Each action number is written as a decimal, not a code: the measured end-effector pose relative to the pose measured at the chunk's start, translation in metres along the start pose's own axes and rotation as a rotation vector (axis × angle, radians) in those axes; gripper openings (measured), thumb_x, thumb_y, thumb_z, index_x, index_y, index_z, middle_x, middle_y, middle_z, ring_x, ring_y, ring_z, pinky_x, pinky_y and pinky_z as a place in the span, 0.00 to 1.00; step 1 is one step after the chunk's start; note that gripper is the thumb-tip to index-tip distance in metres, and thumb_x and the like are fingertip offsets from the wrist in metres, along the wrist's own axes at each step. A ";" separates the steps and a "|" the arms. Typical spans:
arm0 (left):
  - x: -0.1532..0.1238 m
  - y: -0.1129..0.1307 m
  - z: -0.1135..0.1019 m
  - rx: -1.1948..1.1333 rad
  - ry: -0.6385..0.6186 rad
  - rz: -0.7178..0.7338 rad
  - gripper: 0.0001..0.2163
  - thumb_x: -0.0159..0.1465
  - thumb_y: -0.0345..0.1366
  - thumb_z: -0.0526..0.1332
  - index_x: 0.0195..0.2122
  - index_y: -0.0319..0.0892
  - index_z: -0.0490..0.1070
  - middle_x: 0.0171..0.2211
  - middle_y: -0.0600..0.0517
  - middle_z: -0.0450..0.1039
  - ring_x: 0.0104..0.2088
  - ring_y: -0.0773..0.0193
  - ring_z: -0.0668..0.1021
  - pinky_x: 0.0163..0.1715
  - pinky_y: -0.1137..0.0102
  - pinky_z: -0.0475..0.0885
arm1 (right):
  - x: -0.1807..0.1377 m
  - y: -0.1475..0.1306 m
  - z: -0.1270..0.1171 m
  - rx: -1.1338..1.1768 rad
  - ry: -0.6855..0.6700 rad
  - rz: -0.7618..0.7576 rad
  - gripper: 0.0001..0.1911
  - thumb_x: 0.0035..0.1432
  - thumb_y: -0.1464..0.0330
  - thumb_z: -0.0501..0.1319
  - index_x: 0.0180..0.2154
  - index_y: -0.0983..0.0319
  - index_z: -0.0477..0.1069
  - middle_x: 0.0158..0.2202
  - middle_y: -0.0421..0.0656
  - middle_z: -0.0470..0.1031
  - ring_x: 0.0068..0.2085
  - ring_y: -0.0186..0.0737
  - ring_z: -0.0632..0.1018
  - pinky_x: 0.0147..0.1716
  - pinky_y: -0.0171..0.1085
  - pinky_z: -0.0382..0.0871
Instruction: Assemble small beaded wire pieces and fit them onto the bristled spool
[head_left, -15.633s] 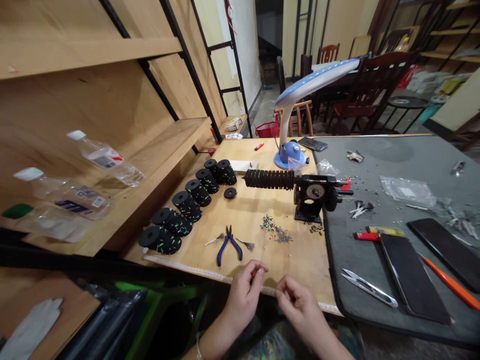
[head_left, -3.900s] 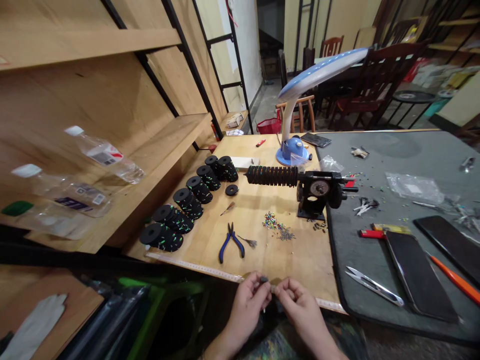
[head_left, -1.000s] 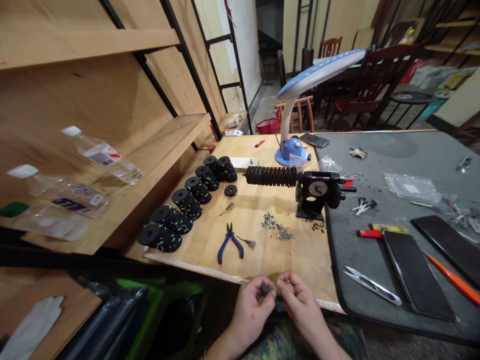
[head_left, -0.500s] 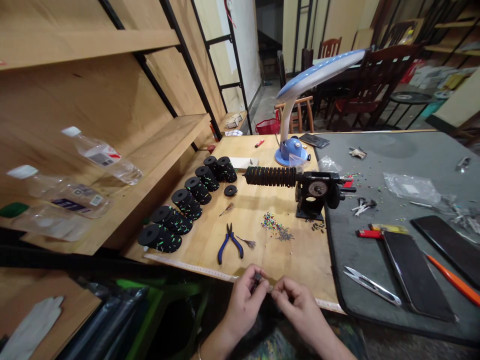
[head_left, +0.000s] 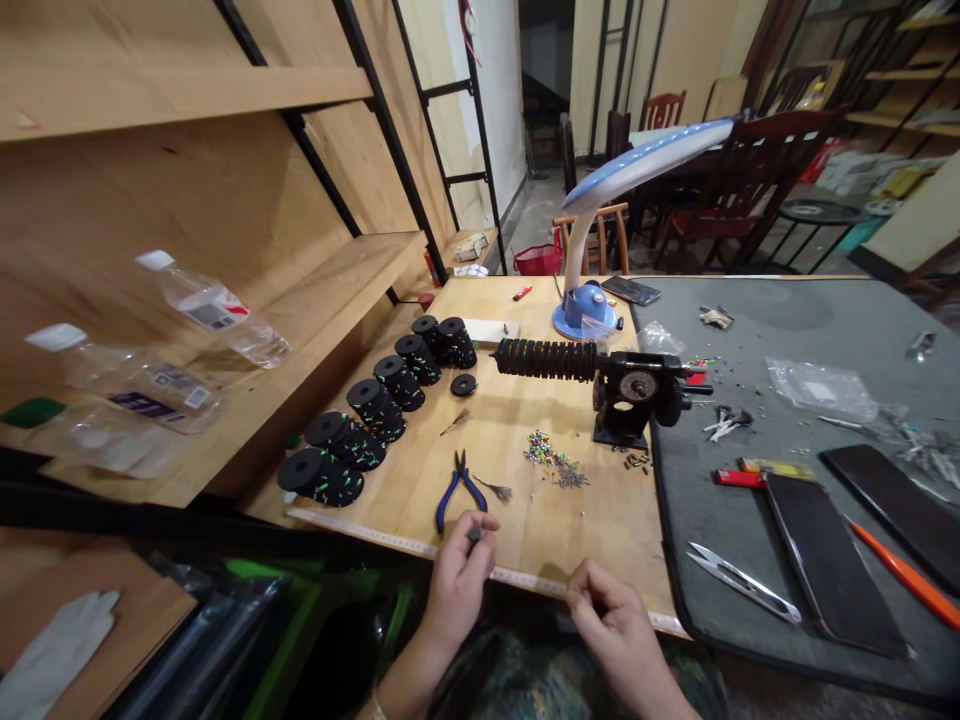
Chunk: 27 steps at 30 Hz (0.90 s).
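My left hand is at the near edge of the wooden board, fingers pinched on a small dark piece just below the blue-handled pliers. My right hand is closed in a loose pinch over the measuring tape along the board's edge; what it holds is too small to make out. A pile of coloured beads lies further back. A black winder carries a rod of black discs.
Rows of black spools line the board's left side. A blue desk lamp stands behind. On the grey mat lie snips, a red lighter, phones and an orange tool. Plastic bottles lie on the left shelf.
My hands have drawn apart: the left moved up and left toward the pliers with the dark piece, the right stayed at the board's edge. The view shifted slightly.
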<state>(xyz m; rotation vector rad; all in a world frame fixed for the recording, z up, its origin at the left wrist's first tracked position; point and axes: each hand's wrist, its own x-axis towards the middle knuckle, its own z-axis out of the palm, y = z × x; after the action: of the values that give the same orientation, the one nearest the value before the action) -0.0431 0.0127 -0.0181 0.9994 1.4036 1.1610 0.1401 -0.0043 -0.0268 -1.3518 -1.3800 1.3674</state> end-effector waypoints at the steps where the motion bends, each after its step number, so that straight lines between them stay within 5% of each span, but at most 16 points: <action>1: 0.001 0.001 -0.003 -0.030 -0.029 -0.025 0.08 0.62 0.40 0.58 0.36 0.42 0.67 0.19 0.60 0.61 0.19 0.71 0.64 0.21 0.76 0.59 | 0.000 -0.001 -0.001 0.023 0.002 0.010 0.10 0.52 0.65 0.56 0.22 0.59 0.59 0.20 0.34 0.56 0.24 0.34 0.60 0.24 0.33 0.54; 5: -0.001 0.004 -0.004 -0.061 -0.192 -0.056 0.09 0.61 0.40 0.60 0.37 0.40 0.67 0.32 0.51 0.74 0.19 0.74 0.64 0.21 0.75 0.60 | 0.000 -0.002 -0.002 0.092 -0.031 0.045 0.13 0.55 0.60 0.56 0.24 0.60 0.61 0.21 0.34 0.57 0.24 0.34 0.61 0.25 0.33 0.54; 11: -0.013 0.008 0.007 -0.051 -0.377 -0.124 0.10 0.62 0.40 0.60 0.39 0.38 0.70 0.24 0.56 0.68 0.23 0.70 0.66 0.25 0.74 0.61 | 0.001 -0.003 -0.002 0.141 -0.064 0.071 0.15 0.57 0.56 0.56 0.25 0.60 0.62 0.20 0.33 0.56 0.23 0.34 0.60 0.24 0.33 0.53; 20: -0.009 0.015 0.018 0.105 -0.286 -0.084 0.10 0.57 0.40 0.63 0.28 0.37 0.72 0.19 0.58 0.62 0.21 0.70 0.64 0.22 0.75 0.58 | 0.001 -0.005 -0.001 0.054 -0.062 0.028 0.15 0.57 0.57 0.56 0.25 0.60 0.63 0.21 0.34 0.57 0.24 0.34 0.61 0.24 0.33 0.54; 24: -0.005 0.020 0.015 0.146 -0.237 -0.020 0.09 0.58 0.39 0.62 0.25 0.38 0.70 0.20 0.57 0.64 0.22 0.69 0.65 0.24 0.75 0.60 | 0.001 -0.004 -0.007 -0.083 -0.098 -0.023 0.14 0.60 0.60 0.54 0.26 0.61 0.66 0.21 0.37 0.65 0.25 0.37 0.68 0.25 0.34 0.60; 27: -0.007 0.026 0.013 0.171 -0.241 0.004 0.09 0.58 0.37 0.62 0.25 0.39 0.70 0.20 0.56 0.65 0.23 0.68 0.67 0.26 0.74 0.62 | 0.002 -0.011 -0.014 -0.230 -0.057 -0.158 0.11 0.60 0.64 0.56 0.40 0.62 0.72 0.36 0.47 0.77 0.38 0.45 0.76 0.35 0.38 0.68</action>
<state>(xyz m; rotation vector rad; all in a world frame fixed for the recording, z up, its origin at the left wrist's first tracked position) -0.0291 0.0131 0.0083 1.2198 1.3220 0.9001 0.1514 0.0013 -0.0148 -1.3253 -1.6868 1.1790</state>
